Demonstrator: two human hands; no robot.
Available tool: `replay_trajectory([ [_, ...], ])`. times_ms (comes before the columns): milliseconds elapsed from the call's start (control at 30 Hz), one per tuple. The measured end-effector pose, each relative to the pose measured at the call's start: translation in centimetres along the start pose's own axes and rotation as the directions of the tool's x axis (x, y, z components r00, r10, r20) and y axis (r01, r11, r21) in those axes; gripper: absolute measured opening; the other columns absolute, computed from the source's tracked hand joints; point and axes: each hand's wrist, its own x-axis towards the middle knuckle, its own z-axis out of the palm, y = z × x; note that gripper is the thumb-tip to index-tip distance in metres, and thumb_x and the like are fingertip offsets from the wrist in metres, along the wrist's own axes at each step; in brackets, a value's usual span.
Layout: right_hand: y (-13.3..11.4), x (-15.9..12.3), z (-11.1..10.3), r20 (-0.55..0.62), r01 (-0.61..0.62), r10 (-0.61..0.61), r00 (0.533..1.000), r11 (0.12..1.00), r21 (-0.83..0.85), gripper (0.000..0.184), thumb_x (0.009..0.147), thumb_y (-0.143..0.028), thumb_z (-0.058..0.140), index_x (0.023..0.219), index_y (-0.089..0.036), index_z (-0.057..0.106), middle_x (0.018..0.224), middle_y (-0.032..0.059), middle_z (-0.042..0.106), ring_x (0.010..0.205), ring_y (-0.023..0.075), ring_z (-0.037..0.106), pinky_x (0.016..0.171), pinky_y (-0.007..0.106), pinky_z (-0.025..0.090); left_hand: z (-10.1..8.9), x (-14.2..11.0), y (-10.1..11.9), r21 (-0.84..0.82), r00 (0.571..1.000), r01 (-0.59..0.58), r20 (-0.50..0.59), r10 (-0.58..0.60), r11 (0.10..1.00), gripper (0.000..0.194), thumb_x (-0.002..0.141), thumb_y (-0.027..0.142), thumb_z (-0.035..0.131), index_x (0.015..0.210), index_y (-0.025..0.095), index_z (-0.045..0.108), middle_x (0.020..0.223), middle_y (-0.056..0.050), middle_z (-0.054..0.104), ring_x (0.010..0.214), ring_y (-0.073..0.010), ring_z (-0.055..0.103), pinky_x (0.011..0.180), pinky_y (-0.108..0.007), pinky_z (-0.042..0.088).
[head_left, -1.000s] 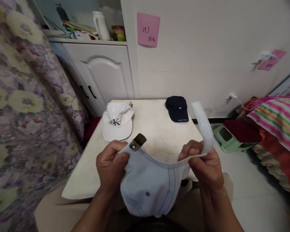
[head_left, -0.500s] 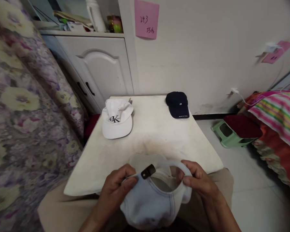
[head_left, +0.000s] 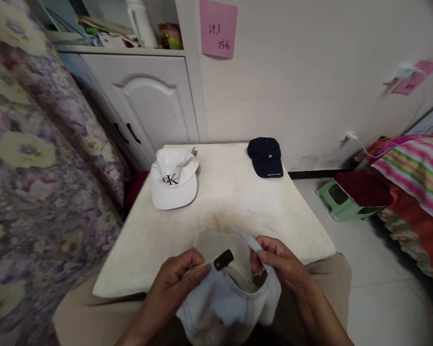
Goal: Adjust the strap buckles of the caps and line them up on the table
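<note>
A pale blue cap (head_left: 222, 302) hangs over the near table edge above my lap, its back opening facing up. My left hand (head_left: 178, 278) pinches the short strap end that carries a dark metal buckle (head_left: 223, 260). My right hand (head_left: 279, 264) pinches the long pale strap (head_left: 246, 239), whose free end points toward the buckle without reaching it. Farther off on the white table (head_left: 234, 192) lie a white cap with a black logo (head_left: 173, 177) at the left and a navy cap (head_left: 266, 156) at the far right.
A floral curtain (head_left: 39, 154) hangs along the left. A white cabinet (head_left: 147, 101) with clutter on top stands behind the table. A pink note (head_left: 218, 28) is stuck on the wall. A green stool (head_left: 341, 199) and striped bedding (head_left: 414, 178) are at the right.
The long strap, which stood up high in my right hand a second ago, has been brought down and across toward the buckle. The cap now sits lower, near the table edge.
</note>
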Motion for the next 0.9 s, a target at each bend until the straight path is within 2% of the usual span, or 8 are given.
replay_trajectory([
  [100,0.9,0.5,0.0,-0.063,-0.023,0.009,0.998,0.974,-0.225,0.028,0.087,-0.042,0.069,0.085,-0.014,0.064,0.076,0.0026,0.064,0.063,0.0117,0.053,0.061,0.024,0.039,0.1,-0.2,-0.4,0.014,1.0,0.013,0.013,-0.013,1.0,0.034,0.092,0.044,0.055,0.069,0.018,0.053,0.061,0.005,0.042,0.056,-0.0106,0.036,0.05,-0.021,0.028],
  [167,1.4,0.7,0.0,-0.11,-0.034,-0.011,0.994,0.92,-0.391,0.029,0.09,-0.044,0.064,0.084,-0.015,0.063,0.072,-0.0001,0.057,0.063,0.012,0.049,0.059,0.024,0.036,0.2,-0.3,-0.7,0.007,0.999,0.026,0.019,-0.026,1.0,0.034,0.092,0.045,0.054,0.07,0.018,0.052,0.061,0.005,0.041,0.056,-0.0107,0.036,0.05,-0.021,0.028],
  [333,2.9,0.9,0.1,-0.154,-0.017,-0.139,0.978,0.687,-0.727,0.024,0.09,-0.034,0.059,0.072,-0.019,0.053,0.074,-0.0015,0.048,0.069,0.0145,0.046,0.062,0.027,0.034,0.5,-0.4,-1.0,0.013,0.999,0.019,0.027,-0.019,1.0,0.033,0.092,0.043,0.054,0.07,0.019,0.052,0.061,0.005,0.042,0.056,-0.0108,0.037,0.051,-0.022,0.028],
  [433,3.8,0.6,0.1,-0.207,-0.033,-0.229,0.951,0.591,-0.806,0.02,0.088,-0.028,0.056,0.071,-0.019,0.052,0.081,0.0007,0.048,0.073,0.0162,0.049,0.065,0.028,0.037,0.8,-0.5,-0.8,0.045,0.999,-0.01,0.037,0.009,0.999,0.033,0.092,0.042,0.055,0.069,0.018,0.052,0.06,0.005,0.043,0.056,-0.0111,0.039,0.052,-0.022,0.028],
  [567,4.8,0.3,-0.1,-0.278,-0.102,-0.225,0.934,0.578,-0.81,0.014,0.085,-0.027,0.056,0.075,-0.018,0.057,0.079,0.0015,0.051,0.074,0.0178,0.051,0.067,0.03,0.038,1.2,-0.7,-0.4,0.043,0.999,-0.007,0.05,0.005,0.999,0.033,0.092,0.042,0.054,0.068,0.019,0.051,0.06,0.005,0.044,0.056,-0.0112,0.039,0.052,-0.022,0.029],
  [700,5.1,1.0,-0.2,-0.26,-0.135,-0.082,0.962,0.686,-0.715,0.02,0.086,-0.034,0.056,0.074,-0.018,0.058,0.066,-0.0018,0.049,0.064,0.0153,0.046,0.059,0.027,0.034,1.3,-0.7,-0.1,0.039,0.999,-0.018,0.044,0.016,0.999,0.033,0.092,0.042,0.054,0.069,0.019,0.051,0.061,0.005,0.045,0.057,-0.0117,0.041,0.052,-0.022,0.03],
  [767,4.7,1.5,-0.1,-0.269,-0.148,-0.054,0.962,0.724,-0.673,0.026,0.086,-0.039,0.056,0.071,-0.018,0.056,0.061,-0.0032,0.046,0.059,0.0139,0.042,0.055,0.026,0.031,1.2,-0.5,0.0,0.041,0.999,-0.029,0.025,0.028,0.999,0.033,0.091,0.043,0.055,0.069,0.019,0.052,0.06,0.004,0.046,0.057,-0.0117,0.041,0.052,-0.022,0.03],
  [900,3.2,1.9,-0.3,-0.322,-0.128,-0.156,0.934,0.696,-0.707,0.027,0.086,-0.039,0.058,0.07,-0.018,0.055,0.06,-0.0041,0.043,0.058,0.0131,0.039,0.054,0.025,0.029,1.0,0.1,0.4,-0.008,0.999,0.012,-0.052,-0.012,1.0,0.034,0.089,0.046,0.057,0.069,0.019,0.054,0.059,0.005,0.045,0.055,-0.0118,0.04,0.051,-0.022,0.029],
])
